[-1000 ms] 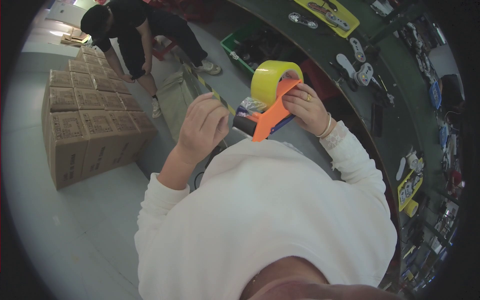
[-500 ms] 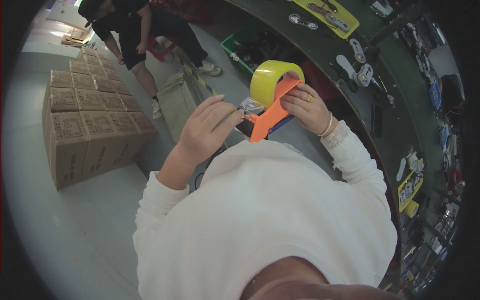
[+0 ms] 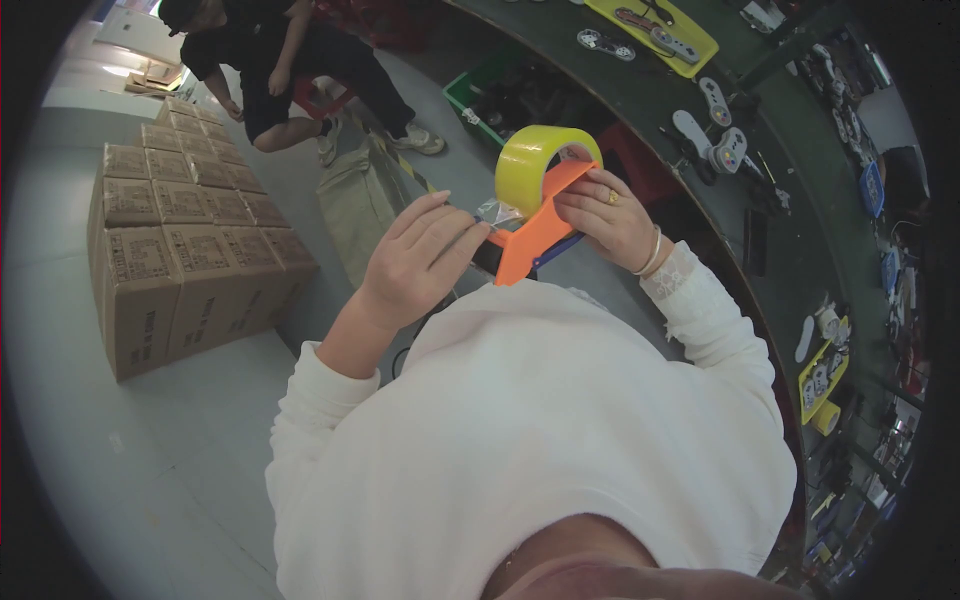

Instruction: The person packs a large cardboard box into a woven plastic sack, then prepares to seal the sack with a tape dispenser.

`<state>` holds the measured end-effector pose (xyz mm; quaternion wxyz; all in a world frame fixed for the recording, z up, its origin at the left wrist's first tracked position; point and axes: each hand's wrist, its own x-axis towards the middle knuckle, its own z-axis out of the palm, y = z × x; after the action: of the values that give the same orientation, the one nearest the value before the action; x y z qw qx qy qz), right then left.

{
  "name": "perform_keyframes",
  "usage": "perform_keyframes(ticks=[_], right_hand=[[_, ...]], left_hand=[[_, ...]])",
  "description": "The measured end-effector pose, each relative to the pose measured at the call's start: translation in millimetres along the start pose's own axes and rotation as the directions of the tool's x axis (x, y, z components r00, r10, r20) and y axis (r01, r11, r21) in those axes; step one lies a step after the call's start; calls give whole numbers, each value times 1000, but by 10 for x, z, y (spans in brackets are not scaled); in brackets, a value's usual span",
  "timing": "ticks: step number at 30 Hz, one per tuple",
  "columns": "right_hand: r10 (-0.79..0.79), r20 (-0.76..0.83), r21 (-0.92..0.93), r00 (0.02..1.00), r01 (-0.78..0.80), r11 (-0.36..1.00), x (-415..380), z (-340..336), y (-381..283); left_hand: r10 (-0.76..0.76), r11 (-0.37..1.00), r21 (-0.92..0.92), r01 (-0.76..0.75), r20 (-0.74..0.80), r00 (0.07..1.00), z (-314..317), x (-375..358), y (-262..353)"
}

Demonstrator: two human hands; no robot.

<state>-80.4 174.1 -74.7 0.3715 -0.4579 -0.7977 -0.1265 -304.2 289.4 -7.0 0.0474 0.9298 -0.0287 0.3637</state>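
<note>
My right hand (image 3: 612, 218) grips an orange tape dispenser (image 3: 535, 240) by its far side, and some of those fingers are hidden behind it. A wide roll of yellow packing tape (image 3: 522, 165) is mounted on the dispenser. At the dispenser's front end, my left hand (image 3: 415, 262) is closed, thumb and fingertips pinched together beside a crumpled clear bit of tape (image 3: 500, 212). It seems to hold the tape's loose end; the exact contact is too small to see. Both hands are held up in front of my chest.
To the left stand stacked cardboard boxes (image 3: 190, 270). A seated person (image 3: 290, 60) is ahead, near a greenish sack (image 3: 350, 205). A green crate (image 3: 468, 95) sits beside the curved workbench (image 3: 640, 95), which bears game controllers (image 3: 727, 150) and a yellow tray (image 3: 700, 50).
The dispenser and tape roll have shifted slightly left and tilted a little. The left hand stays at the front end. The seated person has drawn one foot back and up.
</note>
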Motion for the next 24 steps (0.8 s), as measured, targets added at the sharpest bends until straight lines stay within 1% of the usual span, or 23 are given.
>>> perform_keyframes(ticks=[5, 17, 24], right_hand=[[25, 3, 3, 1000, -25, 1000, -5, -3, -5], [24, -15, -11, 1000, -24, 1000, 12, -18, 23], [21, 1, -2, 1000, -21, 1000, 15, -14, 21]], left_hand=[[-11, 1000, 29, 12, -22, 1000, 10, -4, -11], [-16, 999, -44, 17, 22, 1000, -19, 12, -72], [37, 999, -25, -36, 46, 998, -24, 51, -88]])
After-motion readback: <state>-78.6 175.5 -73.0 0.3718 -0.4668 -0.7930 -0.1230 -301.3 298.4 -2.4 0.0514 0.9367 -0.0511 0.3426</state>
